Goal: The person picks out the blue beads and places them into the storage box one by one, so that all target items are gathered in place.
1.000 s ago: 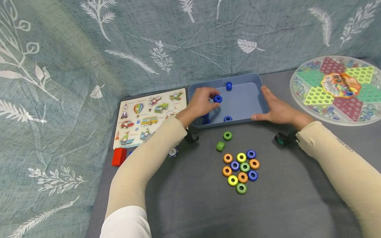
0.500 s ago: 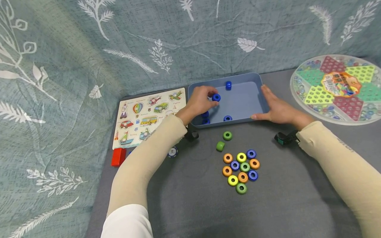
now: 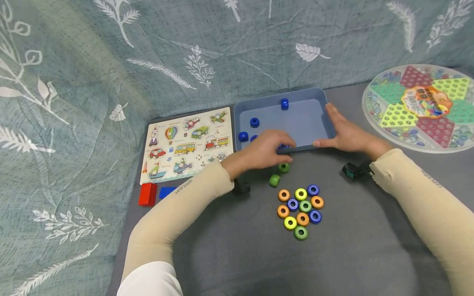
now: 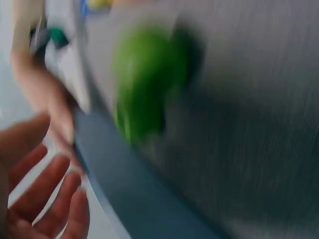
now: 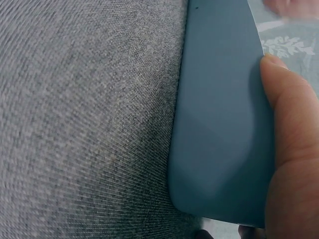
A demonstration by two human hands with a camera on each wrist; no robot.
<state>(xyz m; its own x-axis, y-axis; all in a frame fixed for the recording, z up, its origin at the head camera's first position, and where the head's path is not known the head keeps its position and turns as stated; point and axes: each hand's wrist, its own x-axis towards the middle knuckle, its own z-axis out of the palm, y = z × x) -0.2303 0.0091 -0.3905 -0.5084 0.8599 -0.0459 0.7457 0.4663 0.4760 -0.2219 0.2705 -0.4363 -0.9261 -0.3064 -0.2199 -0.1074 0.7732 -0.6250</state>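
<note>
In the head view my left hand [image 3: 264, 150] hovers over the front rim of the blue tray [image 3: 303, 123], its fingers loosely bent and holding nothing. Just beyond its fingertips, outside the tray, are two green beads, one [image 3: 274, 180] lying on its side and another [image 3: 284, 167] partly covered by the hand. Several blue beads [image 3: 254, 122] lie inside the tray, mostly at its left end. My right hand [image 3: 348, 131] rests against the tray's right corner, fingers straight along the end wall; its thumb [image 5: 286, 109] lies on the front rim in the right wrist view.
A loose group of orange, yellow, green and blue beads [image 3: 302, 218] lies in front on the grey cloth. Left of the tray are a picture puzzle board [image 3: 185, 144], a red block [image 3: 148, 194] and a blue piece [image 3: 166, 192]. A round marble game board [image 3: 422, 107] stands right.
My left hand has let go of a blue bead, which now sits in the tray. That hand has moved toward me, over the front rim near the green beads. My right hand stays put.
</note>
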